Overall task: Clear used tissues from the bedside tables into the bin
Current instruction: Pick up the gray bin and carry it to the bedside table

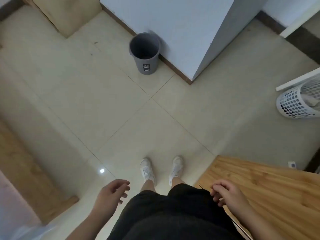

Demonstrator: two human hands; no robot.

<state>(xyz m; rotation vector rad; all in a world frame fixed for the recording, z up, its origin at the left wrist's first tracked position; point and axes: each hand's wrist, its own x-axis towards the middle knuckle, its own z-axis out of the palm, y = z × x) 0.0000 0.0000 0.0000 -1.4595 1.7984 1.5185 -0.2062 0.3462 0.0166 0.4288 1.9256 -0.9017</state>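
Person stands on the tiled floor [121,110], shoes [147,168] pointing to 12 o'clock. The left hand [112,193] hangs in front of the body at 7 o'clock with its fingers [124,185] loosely spread and slightly bent, holding nothing. The right hand [226,194] hovers over the near corner of the wooden table [268,187] at 5 o'clock, its fingers [218,189] loosely curled and apart, pinching nothing that can be seen. The grey bin [152,61] stands upright at 12 o'clock, hard against the wall [173,32] and well apart from the feet; its inside is dark and the contents cannot be made out. No tissues are visible on the exposed part of the table, on the floor, or in either hand. A white perforated basket [290,104] sits at 3 o'clock with something pale inside that cannot be identified. A second wooden unit [26,161] runs along 9 o'clock, its top mostly out of frame. Assessment: the step in hand is between loads, or a check with hands free. The next move calls for turning toward a table top, locating any remaining tissue, pinching it, and carrying it to the bin at 12 o'clock.
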